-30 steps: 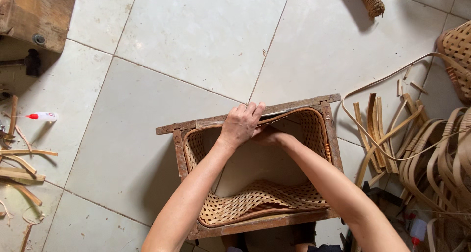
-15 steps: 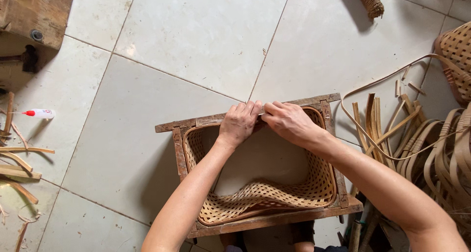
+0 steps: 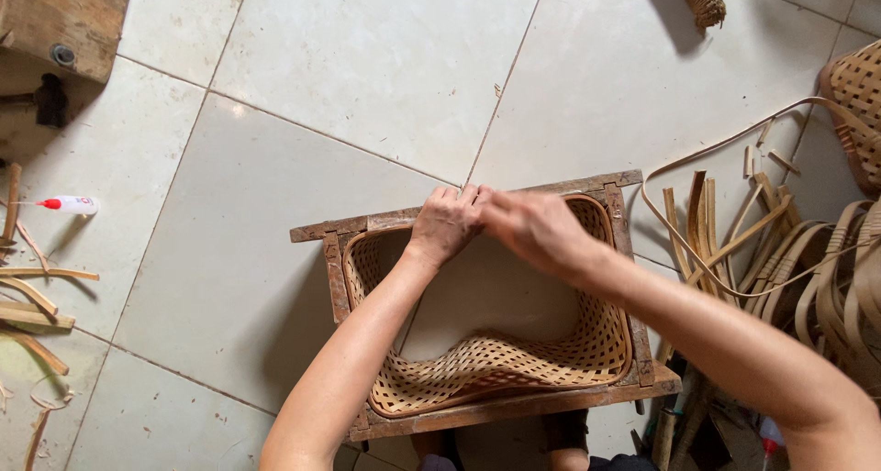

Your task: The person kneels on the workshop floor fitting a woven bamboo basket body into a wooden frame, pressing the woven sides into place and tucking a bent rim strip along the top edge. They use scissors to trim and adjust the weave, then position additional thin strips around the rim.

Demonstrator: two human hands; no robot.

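Hands (image 3: 447, 225) (image 3: 530, 230) on woven basket (image 3: 514, 365) inside wooden frame (image 3: 332, 260).

Both bare arms reach forward toward twelve o'clock and meet near the middle. The left hand (image 3: 447, 225) is knuckles-up, fingers curled downward and pressed together, the wrist bent slightly. Its forearm runs back toward seven o'clock. The right hand (image 3: 530, 231) comes in from four o'clock, palm down, fingers pointing toward nine o'clock, their tips touching the left hand's fingers. The right forearm slants long and straight down toward five o'clock.
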